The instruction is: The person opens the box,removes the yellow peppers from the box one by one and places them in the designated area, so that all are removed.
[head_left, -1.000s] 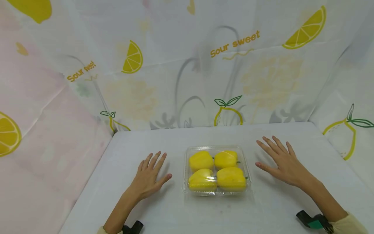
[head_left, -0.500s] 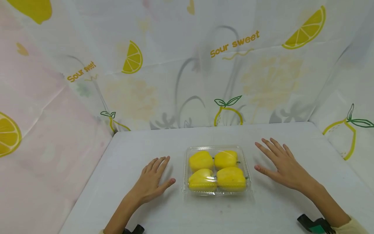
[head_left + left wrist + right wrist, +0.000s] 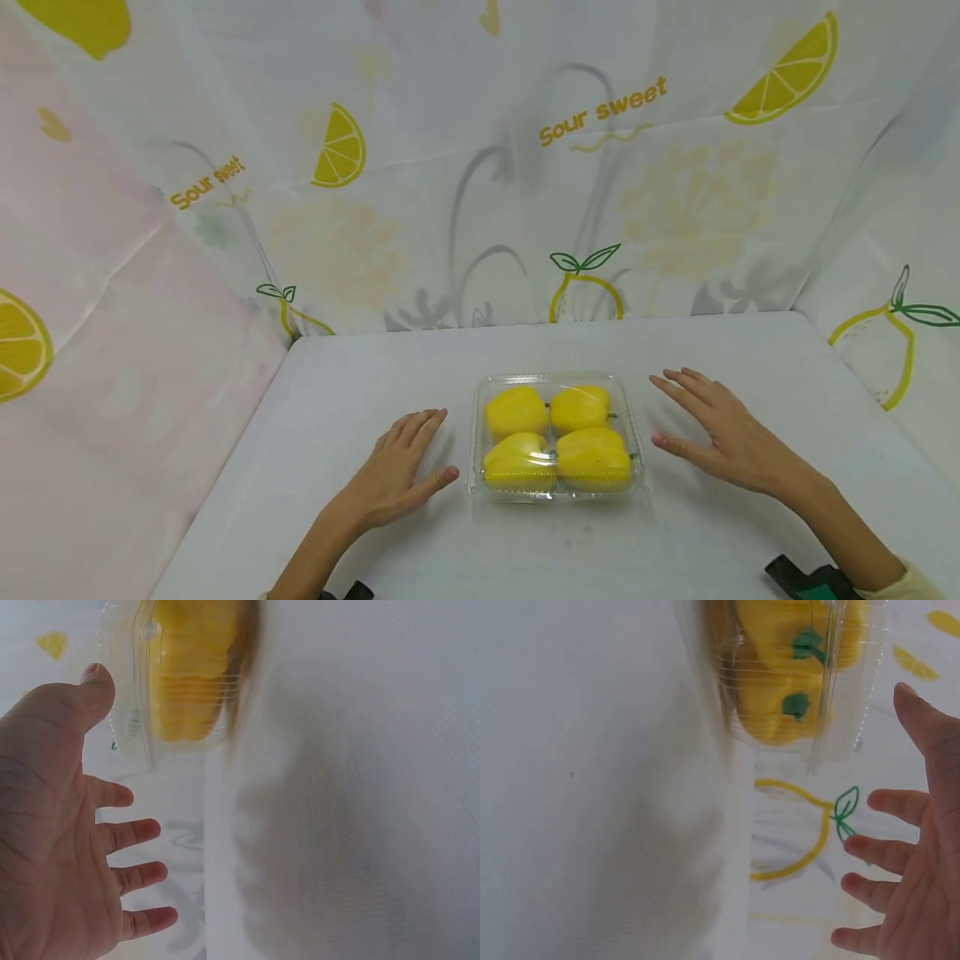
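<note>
A clear plastic clamshell box [image 3: 474, 433] stands on the white table, its lid down. Inside it sit several yellow bell peppers [image 3: 592, 460] with green stems, set in two rows. To the box's left my left hand [image 3: 399, 477] hovers with fingers spread and thumb towards the box, holding nothing. My right hand [image 3: 727, 442] hovers to the right of it, fingers apart and likewise holding nothing. Both wrist views show a gap between hand and box. In the right wrist view the green stems [image 3: 796, 706] show through the box's side wall.
The white table [image 3: 555, 554] reaches back to an upright cloth [image 3: 420, 250] printed with lemons and lettering. More cloth walls stand at left and right. A dark device [image 3: 813, 579] is strapped at the right wrist, another [image 3: 358, 592] at the left.
My left hand has moved right, nearer the box. My right hand has lowered slightly and shifted a little left towards it, its fingers drawn closer together. The box has not moved.
</note>
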Demonstrator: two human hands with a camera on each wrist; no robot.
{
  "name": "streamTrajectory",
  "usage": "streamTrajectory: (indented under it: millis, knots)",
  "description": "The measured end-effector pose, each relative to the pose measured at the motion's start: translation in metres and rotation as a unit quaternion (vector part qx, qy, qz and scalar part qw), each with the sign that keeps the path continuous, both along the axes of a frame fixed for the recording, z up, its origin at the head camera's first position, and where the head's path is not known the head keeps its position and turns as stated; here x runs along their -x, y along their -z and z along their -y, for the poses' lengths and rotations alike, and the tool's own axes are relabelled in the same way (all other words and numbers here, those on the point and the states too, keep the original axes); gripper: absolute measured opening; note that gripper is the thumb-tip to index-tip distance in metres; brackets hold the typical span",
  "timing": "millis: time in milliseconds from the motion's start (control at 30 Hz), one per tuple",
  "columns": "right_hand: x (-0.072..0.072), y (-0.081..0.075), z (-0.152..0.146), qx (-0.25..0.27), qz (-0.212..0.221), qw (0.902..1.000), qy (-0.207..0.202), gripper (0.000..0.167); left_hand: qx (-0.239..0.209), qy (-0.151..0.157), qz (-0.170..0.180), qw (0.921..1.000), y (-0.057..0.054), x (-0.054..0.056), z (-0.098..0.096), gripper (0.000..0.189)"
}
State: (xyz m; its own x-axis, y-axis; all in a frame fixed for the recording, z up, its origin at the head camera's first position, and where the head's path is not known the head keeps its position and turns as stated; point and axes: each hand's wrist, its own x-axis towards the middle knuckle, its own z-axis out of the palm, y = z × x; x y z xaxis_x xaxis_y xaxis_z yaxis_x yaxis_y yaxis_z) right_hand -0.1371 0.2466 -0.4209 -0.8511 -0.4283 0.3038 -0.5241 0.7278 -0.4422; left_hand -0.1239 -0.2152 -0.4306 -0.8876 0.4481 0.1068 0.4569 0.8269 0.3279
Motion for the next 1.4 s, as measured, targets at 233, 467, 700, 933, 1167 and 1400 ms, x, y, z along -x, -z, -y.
streamTrajectory:
  millis: [233,467,700,933,1167,1400]
  knots:
    - [-0.004,-0.001,0.001,-0.001,0.021,0.9997,-0.009,0.076,-0.008,0.011,0.015,0.9998,0.0,-0.003,-0.004,0.081]
    - [-0.009,-0.003,0.003,-0.004,0.028,0.9993,-0.025,0.077,-0.026,0.026,0.027,0.999,-0.004,-0.006,-0.007,0.082]
    - [-0.014,-0.004,0.004,-0.011,0.059,0.9979,-0.023,0.078,-0.033,0.029,0.049,0.9978,-0.005,-0.008,-0.011,0.083]
    - [-0.016,-0.004,0.007,-0.016,0.075,0.9967,-0.028,0.079,-0.042,0.032,0.05,0.9973,-0.005,-0.009,-0.013,0.084]
    - [-0.019,-0.005,0.008,-0.022,0.072,0.9966,-0.033,0.08,-0.056,0.037,0.057,0.9962,-0.006,-0.01,-0.015,0.081]
    - [-0.021,-0.006,0.01,-0.028,0.069,0.9966,-0.036,0.079,-0.069,0.042,0.061,0.9949,-0.005,-0.011,-0.016,0.08]
